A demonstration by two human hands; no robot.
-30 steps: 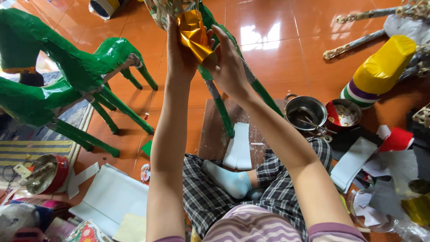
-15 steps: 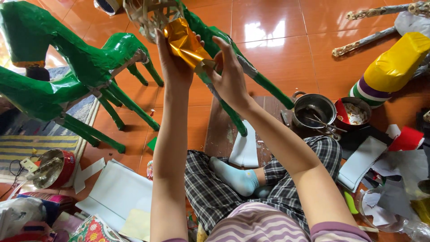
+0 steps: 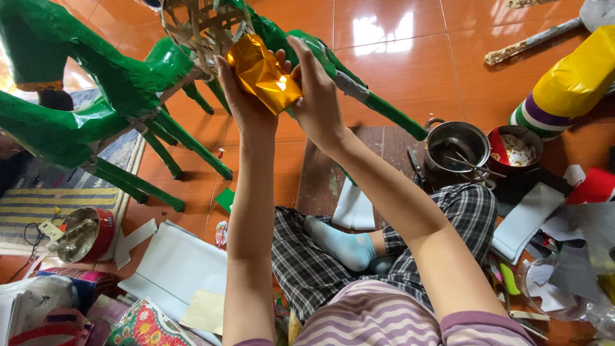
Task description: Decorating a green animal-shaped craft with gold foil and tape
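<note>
Two hands, left hand (image 3: pixel 246 106); right hand (image 3: pixel 317 96); press one gold foil sheet (image 3: pixel 262 72).

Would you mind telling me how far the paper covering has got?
Done: the green figures are fully wrapped. In hand: both hands, left hand and right hand, press gold foil onto the woven frame. Left: most of that frame is bare.

crinkled shiny gold foil (image 3: pixel 264 74) against a woven bamboo frame (image 3: pixel 202 29)
</note>
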